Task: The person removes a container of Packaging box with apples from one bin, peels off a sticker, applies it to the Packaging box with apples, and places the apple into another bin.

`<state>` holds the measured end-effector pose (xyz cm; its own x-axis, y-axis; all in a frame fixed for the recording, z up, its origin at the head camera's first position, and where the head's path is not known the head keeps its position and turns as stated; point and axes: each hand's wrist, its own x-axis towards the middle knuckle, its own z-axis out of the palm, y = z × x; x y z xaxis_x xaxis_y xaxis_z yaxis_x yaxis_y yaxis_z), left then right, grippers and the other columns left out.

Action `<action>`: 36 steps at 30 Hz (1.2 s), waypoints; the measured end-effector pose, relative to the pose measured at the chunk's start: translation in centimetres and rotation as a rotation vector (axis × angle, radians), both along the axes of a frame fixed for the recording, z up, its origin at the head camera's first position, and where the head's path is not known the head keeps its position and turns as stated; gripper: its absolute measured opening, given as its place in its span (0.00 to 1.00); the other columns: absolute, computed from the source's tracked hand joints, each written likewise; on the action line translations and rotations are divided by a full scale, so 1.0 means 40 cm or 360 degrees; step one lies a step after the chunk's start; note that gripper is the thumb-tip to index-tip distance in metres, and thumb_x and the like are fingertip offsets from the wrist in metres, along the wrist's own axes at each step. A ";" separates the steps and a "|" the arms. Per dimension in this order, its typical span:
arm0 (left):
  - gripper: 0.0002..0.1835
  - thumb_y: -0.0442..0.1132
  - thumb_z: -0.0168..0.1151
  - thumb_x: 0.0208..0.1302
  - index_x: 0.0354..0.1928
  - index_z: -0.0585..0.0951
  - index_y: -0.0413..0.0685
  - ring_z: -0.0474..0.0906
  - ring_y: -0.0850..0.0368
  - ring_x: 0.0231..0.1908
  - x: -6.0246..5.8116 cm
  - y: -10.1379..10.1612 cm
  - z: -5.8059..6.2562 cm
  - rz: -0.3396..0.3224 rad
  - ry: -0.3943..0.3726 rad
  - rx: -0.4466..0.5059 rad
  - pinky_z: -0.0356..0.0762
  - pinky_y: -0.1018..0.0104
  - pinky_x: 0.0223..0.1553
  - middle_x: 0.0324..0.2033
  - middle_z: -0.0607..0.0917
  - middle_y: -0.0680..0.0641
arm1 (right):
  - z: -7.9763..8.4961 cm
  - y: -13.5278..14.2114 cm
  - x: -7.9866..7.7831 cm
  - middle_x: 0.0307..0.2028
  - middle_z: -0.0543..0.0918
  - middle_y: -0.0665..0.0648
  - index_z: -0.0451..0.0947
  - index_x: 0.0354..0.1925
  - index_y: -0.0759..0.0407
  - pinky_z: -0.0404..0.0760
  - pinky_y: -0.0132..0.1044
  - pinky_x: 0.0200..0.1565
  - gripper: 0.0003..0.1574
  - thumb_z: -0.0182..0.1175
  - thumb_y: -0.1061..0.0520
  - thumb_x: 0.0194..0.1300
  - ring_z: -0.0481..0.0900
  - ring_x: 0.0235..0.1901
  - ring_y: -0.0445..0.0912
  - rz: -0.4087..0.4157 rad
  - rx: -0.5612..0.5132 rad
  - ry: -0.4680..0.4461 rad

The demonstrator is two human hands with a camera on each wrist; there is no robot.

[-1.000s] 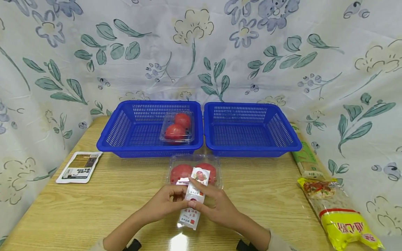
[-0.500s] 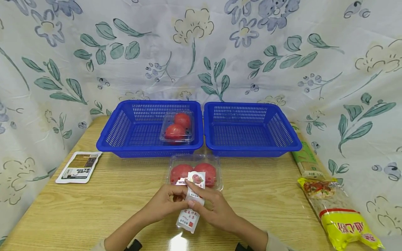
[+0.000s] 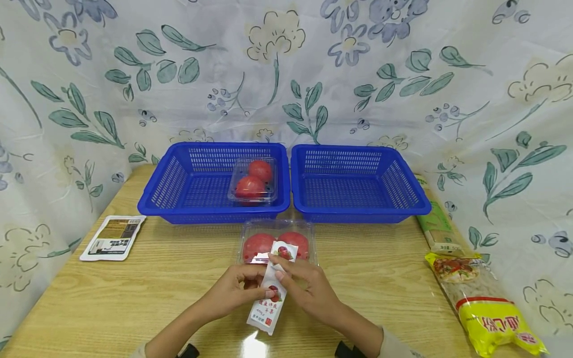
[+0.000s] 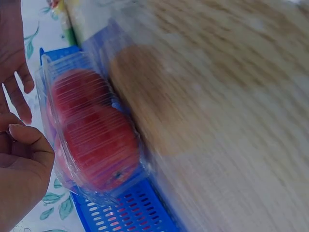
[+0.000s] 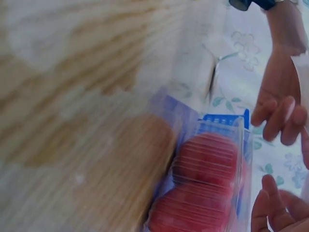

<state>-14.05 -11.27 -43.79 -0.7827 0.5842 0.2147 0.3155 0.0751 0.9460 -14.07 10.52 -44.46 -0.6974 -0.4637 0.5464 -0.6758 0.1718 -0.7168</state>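
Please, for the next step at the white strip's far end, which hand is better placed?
Probably the right hand: its fingers lie across the white strip near that end. The left hand pinches the strip nearer the person, so it could steady it.

1. On my head feed I count two bare hands: one left hand (image 3: 235,292), one right hand (image 3: 311,293)
2. I see one white label strip (image 3: 263,314)
3. Two blue baskets: one far left basket (image 3: 215,218), one far right basket (image 3: 362,218)
4. Two clear boxes: one inner box (image 3: 252,201) in the left basket, one near box (image 3: 277,226) in front
5. I make out two red fruits (image 3: 249,188) in each; any hidden ones I cannot count
6. Two food bags at right: one green pack (image 3: 440,228), one yellow bag (image 3: 479,298)
7. One flat pouch (image 3: 113,239) at left
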 end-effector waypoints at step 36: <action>0.40 0.41 0.69 0.62 0.72 0.62 0.37 0.85 0.62 0.38 0.006 -0.247 -0.024 0.0784 -0.0650 -0.0372 0.77 0.72 0.45 0.31 0.90 0.46 | -0.024 0.041 -0.157 0.53 0.83 0.63 0.88 0.46 0.58 0.80 0.52 0.51 0.26 0.52 0.42 0.75 0.77 0.54 0.56 -0.0643 0.0334 0.0849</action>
